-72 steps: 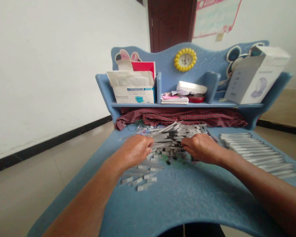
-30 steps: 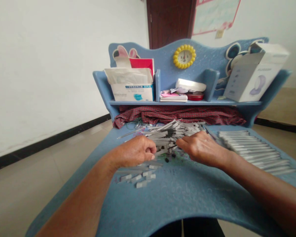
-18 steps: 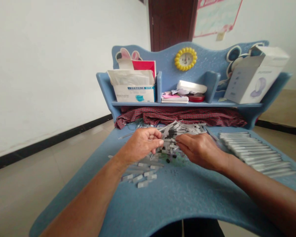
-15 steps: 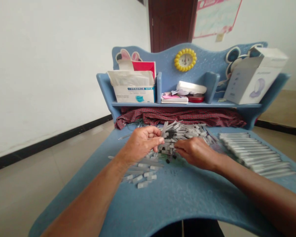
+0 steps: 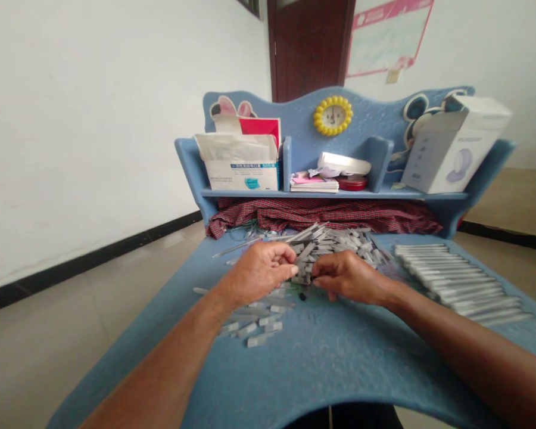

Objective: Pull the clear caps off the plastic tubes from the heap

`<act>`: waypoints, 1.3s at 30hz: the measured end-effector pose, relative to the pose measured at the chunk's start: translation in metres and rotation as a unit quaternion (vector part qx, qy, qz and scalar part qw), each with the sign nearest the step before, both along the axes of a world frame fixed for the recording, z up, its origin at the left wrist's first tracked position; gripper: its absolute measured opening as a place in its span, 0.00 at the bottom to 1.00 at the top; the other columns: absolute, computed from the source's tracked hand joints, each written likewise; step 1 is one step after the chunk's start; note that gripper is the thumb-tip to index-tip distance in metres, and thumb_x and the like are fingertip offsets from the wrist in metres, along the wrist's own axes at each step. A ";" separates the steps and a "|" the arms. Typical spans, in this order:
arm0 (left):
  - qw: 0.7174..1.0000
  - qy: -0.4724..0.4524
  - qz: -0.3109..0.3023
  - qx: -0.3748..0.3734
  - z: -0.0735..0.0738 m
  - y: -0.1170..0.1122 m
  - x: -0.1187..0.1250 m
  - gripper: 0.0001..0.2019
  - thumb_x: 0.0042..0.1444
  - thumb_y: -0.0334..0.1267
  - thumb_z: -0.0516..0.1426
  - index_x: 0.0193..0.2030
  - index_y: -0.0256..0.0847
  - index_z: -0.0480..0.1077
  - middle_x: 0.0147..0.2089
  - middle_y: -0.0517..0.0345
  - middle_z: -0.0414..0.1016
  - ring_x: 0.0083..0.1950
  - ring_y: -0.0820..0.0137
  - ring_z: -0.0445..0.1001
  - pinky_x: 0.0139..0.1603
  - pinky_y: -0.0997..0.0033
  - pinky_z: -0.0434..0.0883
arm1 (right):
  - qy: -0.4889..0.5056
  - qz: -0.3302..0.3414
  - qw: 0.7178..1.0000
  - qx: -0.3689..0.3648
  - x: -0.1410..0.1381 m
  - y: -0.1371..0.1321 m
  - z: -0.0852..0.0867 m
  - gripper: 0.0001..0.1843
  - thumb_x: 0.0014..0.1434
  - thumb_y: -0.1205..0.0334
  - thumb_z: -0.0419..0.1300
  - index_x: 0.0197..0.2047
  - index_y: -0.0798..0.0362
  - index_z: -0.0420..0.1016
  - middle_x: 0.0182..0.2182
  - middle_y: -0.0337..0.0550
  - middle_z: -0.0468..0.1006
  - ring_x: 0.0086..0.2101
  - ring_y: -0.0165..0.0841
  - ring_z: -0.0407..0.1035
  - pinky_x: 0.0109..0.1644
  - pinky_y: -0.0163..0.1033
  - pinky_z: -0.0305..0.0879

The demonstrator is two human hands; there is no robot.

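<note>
left hand (image 5: 259, 273): nearer the right hand (image 5: 351, 277) than a couple of seconds ago; thumb and fingers seem to pinch a clear barrel (image 5: 304, 252), leaning right
right fingers: bent together; cannot tell if they hold anything
pen parts (image 5: 339, 241): heaped just beyond both hands, before the checked cloth (image 5: 321, 213)
pale caps (image 5: 256, 341): loose on the blue table (image 5: 339, 363), beside the left forearm
pens (image 5: 460, 283): rowed right of the right hand
</note>
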State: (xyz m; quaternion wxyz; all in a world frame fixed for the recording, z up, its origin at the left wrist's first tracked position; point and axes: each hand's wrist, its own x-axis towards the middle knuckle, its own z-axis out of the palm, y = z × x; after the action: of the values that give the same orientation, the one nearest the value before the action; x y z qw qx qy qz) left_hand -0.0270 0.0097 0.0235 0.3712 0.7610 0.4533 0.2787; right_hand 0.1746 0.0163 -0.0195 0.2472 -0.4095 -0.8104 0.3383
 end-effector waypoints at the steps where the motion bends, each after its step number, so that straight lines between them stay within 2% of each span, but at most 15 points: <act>1: 1.000 0.017 -0.006 -0.003 0.001 -0.001 -0.001 0.05 0.48 0.36 0.57 0.30 0.35 0.68 0.19 0.69 0.60 0.21 0.79 0.60 0.22 0.79 0.57 | 0.070 0.000 0.996 -0.058 0.002 0.002 0.000 0.05 0.53 0.62 0.57 0.30 0.56 0.68 0.18 0.35 0.72 0.18 0.26 0.67 0.22 0.29 0.58; 2: 0.999 0.031 -0.011 -0.004 0.002 -0.001 -0.001 0.05 0.48 0.36 0.57 0.30 0.35 0.69 0.19 0.69 0.60 0.21 0.79 0.59 0.22 0.79 0.57 | 0.130 -0.002 0.986 -0.103 0.004 0.004 0.001 0.08 0.51 0.61 0.60 0.30 0.56 0.67 0.17 0.34 0.71 0.17 0.26 0.67 0.21 0.29 0.58; 4: 0.999 0.049 -0.022 0.000 0.003 -0.001 -0.002 0.05 0.48 0.36 0.56 0.30 0.35 0.69 0.19 0.69 0.59 0.21 0.79 0.58 0.22 0.78 0.56 | 0.215 -0.010 0.965 -0.149 0.007 0.006 0.004 0.13 0.46 0.58 0.65 0.29 0.56 0.67 0.16 0.35 0.73 0.17 0.26 0.68 0.22 0.30 0.62; 9: 0.997 0.068 -0.034 -0.003 0.005 -0.002 -0.002 0.06 0.48 0.37 0.56 0.30 0.36 0.69 0.19 0.69 0.59 0.22 0.78 0.57 0.23 0.78 0.55 | 0.292 -0.027 0.943 -0.158 0.011 0.004 0.014 0.17 0.39 0.59 0.70 0.27 0.57 0.67 0.15 0.36 0.74 0.16 0.27 0.69 0.22 0.30 0.66; 19: 0.995 0.084 -0.058 -0.016 0.005 -0.002 -0.003 0.06 0.48 0.37 0.56 0.30 0.36 0.70 0.21 0.67 0.61 0.24 0.77 0.59 0.25 0.78 0.57 | 0.315 -0.018 0.939 -0.139 0.010 0.000 0.019 0.15 0.40 0.60 0.71 0.25 0.58 0.69 0.14 0.36 0.74 0.16 0.27 0.70 0.21 0.29 0.69; 27: 0.993 0.097 -0.067 -0.014 0.005 -0.003 -0.002 0.06 0.47 0.37 0.56 0.29 0.36 0.70 0.22 0.67 0.61 0.25 0.77 0.59 0.25 0.79 0.57 | 0.304 -0.007 0.941 -0.145 0.011 0.000 0.016 0.15 0.40 0.59 0.71 0.26 0.58 0.70 0.15 0.36 0.74 0.16 0.27 0.70 0.22 0.30 0.70; 39: 0.986 0.118 -0.108 -0.041 0.002 -0.001 -0.007 0.09 0.48 0.36 0.54 0.33 0.35 0.72 0.24 0.66 0.61 0.25 0.77 0.58 0.26 0.78 0.55 | 0.258 -0.002 0.961 -0.102 0.009 -0.006 0.018 0.12 0.44 0.60 0.68 0.26 0.58 0.71 0.15 0.37 0.74 0.16 0.25 0.68 0.21 0.29 0.66</act>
State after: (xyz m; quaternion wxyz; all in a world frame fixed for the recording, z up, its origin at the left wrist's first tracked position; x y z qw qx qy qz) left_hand -0.0339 0.0084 0.0252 0.3737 0.8172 0.4202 0.1263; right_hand 0.1836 0.0103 -0.0011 0.4056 -0.3332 -0.6795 0.5126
